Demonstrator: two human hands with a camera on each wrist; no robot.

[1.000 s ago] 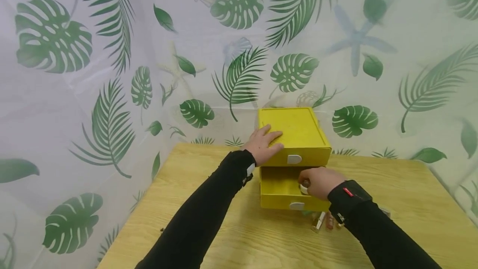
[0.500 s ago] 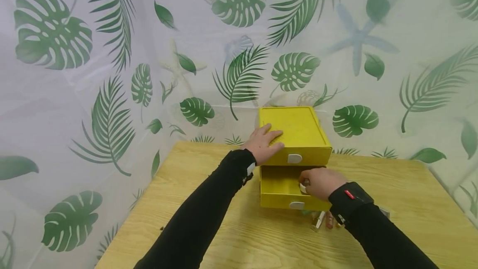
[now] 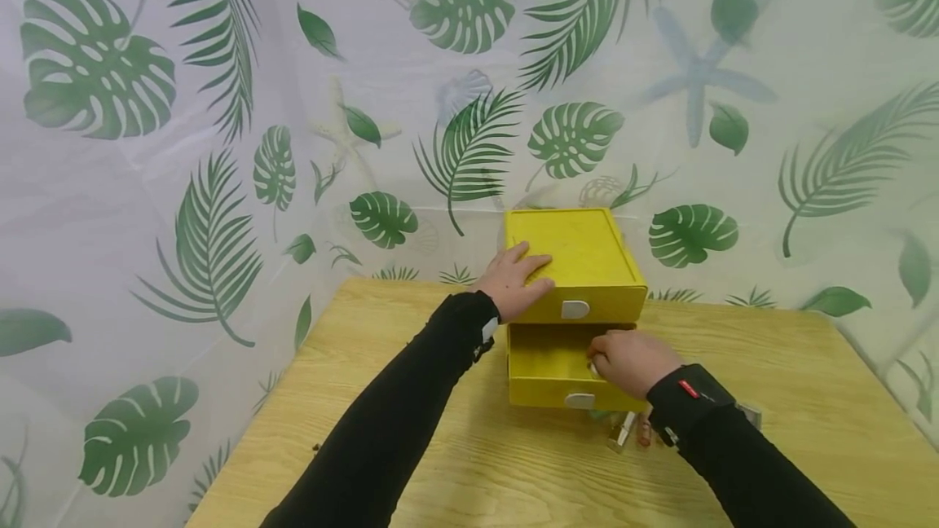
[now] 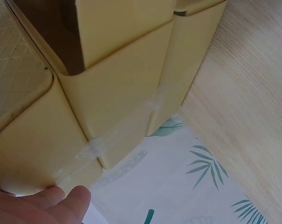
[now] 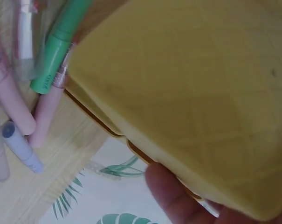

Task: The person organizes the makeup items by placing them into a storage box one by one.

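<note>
A yellow two-drawer box (image 3: 575, 244) stands on the table, its lower drawer (image 3: 539, 391) pulled out and its upper one in. My left hand (image 3: 513, 283) rests on the left side of the top with fingers spread; in the left wrist view its fingertips (image 4: 73, 203) touch the box's wall. Inside the lower drawer's right part, my right hand (image 3: 634, 361) has curled fingers around a small white item (image 3: 592, 367), mostly hidden by them. The right wrist view shows a waffle-patterned drawer front (image 5: 187, 102) with a finger (image 5: 166, 191) beyond its edge.
Several cosmetic-like tubes lie on the wooden table (image 3: 484, 463) before the box, partly under the right forearm, among them a green tube (image 5: 54, 56) and a pink one (image 5: 12, 95). A leaf-printed sheet (image 3: 411, 153) hangs behind.
The right fingers have turned a little, so less of the white item shows and its dark end is hidden. The left hand and the drawers stay put.
</note>
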